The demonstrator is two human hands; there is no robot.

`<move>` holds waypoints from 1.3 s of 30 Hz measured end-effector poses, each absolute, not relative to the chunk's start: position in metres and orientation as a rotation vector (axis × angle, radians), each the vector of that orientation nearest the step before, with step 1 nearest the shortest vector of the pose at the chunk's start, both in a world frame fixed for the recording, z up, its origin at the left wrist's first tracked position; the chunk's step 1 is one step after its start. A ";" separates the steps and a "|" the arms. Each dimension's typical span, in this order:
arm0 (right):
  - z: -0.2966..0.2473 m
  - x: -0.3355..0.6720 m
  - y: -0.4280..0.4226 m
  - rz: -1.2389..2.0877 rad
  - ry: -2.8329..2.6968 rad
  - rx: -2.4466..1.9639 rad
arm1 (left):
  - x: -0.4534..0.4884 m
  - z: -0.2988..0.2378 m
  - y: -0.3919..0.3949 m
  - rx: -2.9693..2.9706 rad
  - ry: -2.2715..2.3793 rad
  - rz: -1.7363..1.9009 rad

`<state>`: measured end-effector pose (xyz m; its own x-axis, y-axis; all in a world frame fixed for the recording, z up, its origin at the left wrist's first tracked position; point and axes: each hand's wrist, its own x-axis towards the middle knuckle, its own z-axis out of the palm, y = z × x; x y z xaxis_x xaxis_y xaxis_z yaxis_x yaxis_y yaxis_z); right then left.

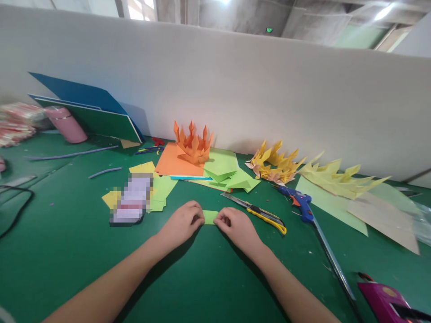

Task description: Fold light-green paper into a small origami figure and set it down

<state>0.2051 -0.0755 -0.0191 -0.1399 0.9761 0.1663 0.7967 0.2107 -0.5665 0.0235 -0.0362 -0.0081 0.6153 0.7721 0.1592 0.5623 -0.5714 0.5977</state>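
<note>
A small piece of light green paper (210, 217) lies low over the green table, stretched between my two hands. My left hand (183, 222) pinches its left end, and my right hand (237, 226) pinches the opposite end. The fingertips cover both ends of the paper. Just right of my right hand lies a yellow utility knife (267, 218) with its blade out. Beyond my hands, an orange paper crown (193, 146) stands on orange sheets (168, 161), beside loose green sheets (224, 161).
A yellow paper crown (274, 163) and a pale yellow-green one (343, 179) stand at back right. A blue glue gun (303, 204) with a long glue stick lies nearer. At left are a blurred-out phone-shaped object (133, 197), a pink bottle (67, 124) and folders (90, 119) against the white partition.
</note>
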 end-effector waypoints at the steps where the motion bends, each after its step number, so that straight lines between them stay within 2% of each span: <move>1: -0.019 0.205 -0.076 0.469 -1.988 -1.634 | 0.024 -0.008 -0.036 2.341 1.057 0.562; 17: -0.020 0.204 -0.077 0.418 -2.008 -1.596 | 0.027 -0.008 -0.041 2.383 1.114 0.538; 31: -0.018 0.205 -0.077 0.554 -1.983 -1.573 | 0.019 -0.009 -0.031 2.530 0.984 0.534; 39: -0.021 0.205 -0.078 0.484 -2.069 -1.512 | 0.010 -0.001 -0.024 2.328 0.902 0.546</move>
<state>0.2050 -0.0780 -0.0214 -0.2356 0.9504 0.2032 0.7618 0.3104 -0.5686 0.0105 -0.0236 -0.0008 0.6880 0.7075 0.1614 0.4713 -0.6048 0.6420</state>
